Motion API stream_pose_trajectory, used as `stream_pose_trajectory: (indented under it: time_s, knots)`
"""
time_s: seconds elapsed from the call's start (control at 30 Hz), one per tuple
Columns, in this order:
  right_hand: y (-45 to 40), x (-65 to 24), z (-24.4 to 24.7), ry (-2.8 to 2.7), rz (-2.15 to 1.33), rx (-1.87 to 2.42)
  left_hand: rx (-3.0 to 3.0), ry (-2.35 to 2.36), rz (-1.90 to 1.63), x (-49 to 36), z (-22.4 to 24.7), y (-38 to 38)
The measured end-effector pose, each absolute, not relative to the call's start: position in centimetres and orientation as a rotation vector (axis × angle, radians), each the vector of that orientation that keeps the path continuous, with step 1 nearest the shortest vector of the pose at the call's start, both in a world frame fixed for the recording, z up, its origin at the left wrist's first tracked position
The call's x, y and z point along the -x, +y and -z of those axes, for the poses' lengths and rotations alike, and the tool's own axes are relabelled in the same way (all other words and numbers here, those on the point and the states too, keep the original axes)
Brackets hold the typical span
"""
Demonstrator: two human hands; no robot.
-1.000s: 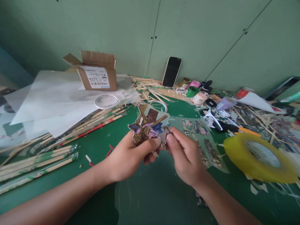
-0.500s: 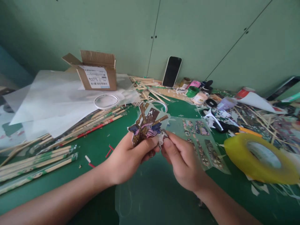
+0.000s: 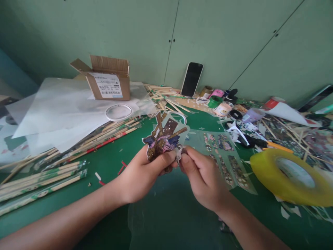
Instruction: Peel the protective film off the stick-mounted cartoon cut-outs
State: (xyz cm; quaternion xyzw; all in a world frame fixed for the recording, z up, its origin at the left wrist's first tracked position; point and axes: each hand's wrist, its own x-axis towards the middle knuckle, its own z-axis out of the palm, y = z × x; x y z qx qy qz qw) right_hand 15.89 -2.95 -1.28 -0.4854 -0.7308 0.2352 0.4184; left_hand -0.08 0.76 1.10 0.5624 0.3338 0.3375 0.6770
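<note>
Left grip (image 3: 142, 175) clamps a printed cutout (image 3: 163, 140); right grip (image 3: 205, 178) pinches its lower right edge.
Cutout held over the green surface (image 3: 101, 163); yellow tape roll (image 3: 275, 189) to the right, printed sheet (image 3: 227, 158) beyond, then open cardboard box (image 3: 108, 85) and smartphone (image 3: 191, 80) leaning against the wall (image 3: 221, 41).

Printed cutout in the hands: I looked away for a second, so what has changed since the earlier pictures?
The right hand has shifted slightly left, its fingertips closing in on the left hand at the edge of the cutout. Nothing was visibly let go. The left hand keeps its hold; box, phone and tape stayed put.
</note>
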Motion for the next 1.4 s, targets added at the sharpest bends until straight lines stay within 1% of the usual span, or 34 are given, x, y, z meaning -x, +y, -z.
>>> stream_pose_trajectory:
  time_s: [0.1,0.27,0.43,0.97,1.23,1.4]
  knots:
    - [-3.0,-15.7,1.5,-1.766,-0.404,1.215,-1.329,0.783,-0.795,0.1,-1.1,0.7]
    - [-3.1,-15.0,1.3,-1.93,-0.195,1.175,-1.38,0.818,-0.829,0.0,-1.2,0.6]
    - [-3.0,-14.7,1.4,-1.968,0.024,1.202,-1.37,0.78,-0.843,-0.1,-1.3,0.4]
    - [-2.9,-14.7,1.5,-1.968,0.07,1.224,-1.35,0.787,-0.794,-0.1,-1.5,0.5]
    - [-3.1,-14.2,1.8,-1.967,0.29,1.289,-1.295,0.752,-0.761,-0.2,-1.6,0.7]
    - [-3.3,-14.0,1.8,-1.961,0.442,1.327,-1.097,0.672,-0.718,-0.3,-1.2,0.3]
